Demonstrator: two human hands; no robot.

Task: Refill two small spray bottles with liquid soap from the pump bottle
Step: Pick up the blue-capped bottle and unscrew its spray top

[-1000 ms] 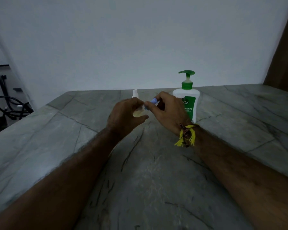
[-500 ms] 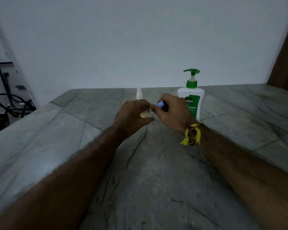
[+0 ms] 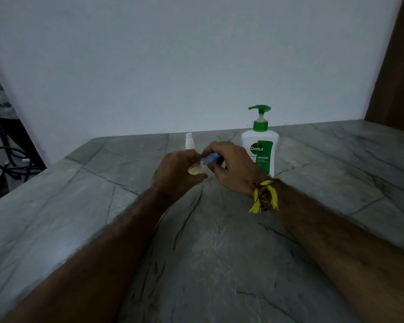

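A small clear plastic spray bottle holding yellowish liquid is held above the grey veined stone countertop, gripped in the curled fingers of the left hand. Its pale blue cap is pinched between thumb and fingers of the right hand; whether the cap is seated or loose cannot be told, as the detail is blurred. A second small spray bottle with a white nozzle is seen upright on the countertop just behind the left hand, its lower body hidden by the knuckles. The white pump bottle with green pump head and green label stands upright just behind and to the right of the right hand, near it but apart. A yellow tasselled thread band is worn on the right wrist. Open stone surface is noted to the near side, left and right of the forearms. The left edge of the countertop runs diagonally, with dark cables beyond it. The back edge meets a plain pale wall; a brown wooden panel stands at far right.
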